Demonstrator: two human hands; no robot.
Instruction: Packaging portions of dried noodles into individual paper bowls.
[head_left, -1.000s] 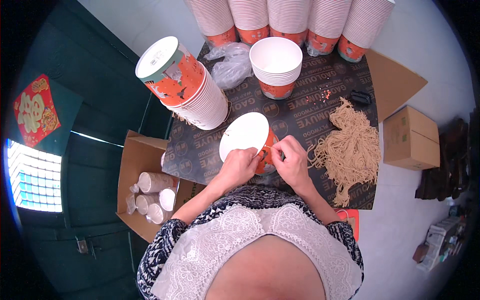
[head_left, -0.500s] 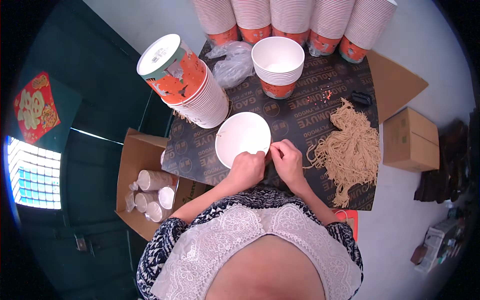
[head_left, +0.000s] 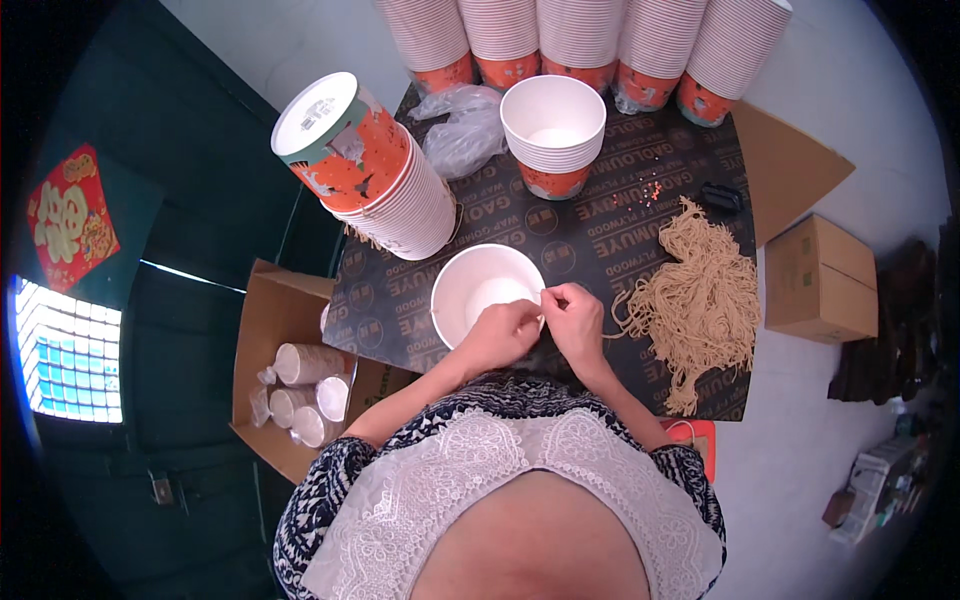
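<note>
A white-lined paper bucket stands open end up at the near edge of the table, its mouth leaning slightly toward me. My left hand reaches over its near right rim, fingers closed in a pinch just inside the wall. Against the outside of the same rim, my right hand is also pinched, its fingertips close to the left ones. Whatever lies between the fingertips is too small to make out. To the right of my right hand lies a tangled heap of tan cords.
At left rises a tall stack of orange buckets, its top one upside down. A shorter bucket stack and a clear plastic bag stand behind. Several tall stacks line the back. A black object lies right; an open carton holds wrapped cups.
The bucket has tipped more upright and its far rim has dropped nearer to me. My left hand has opened slightly from a tighter curl; my right hand stays about the same place.
</note>
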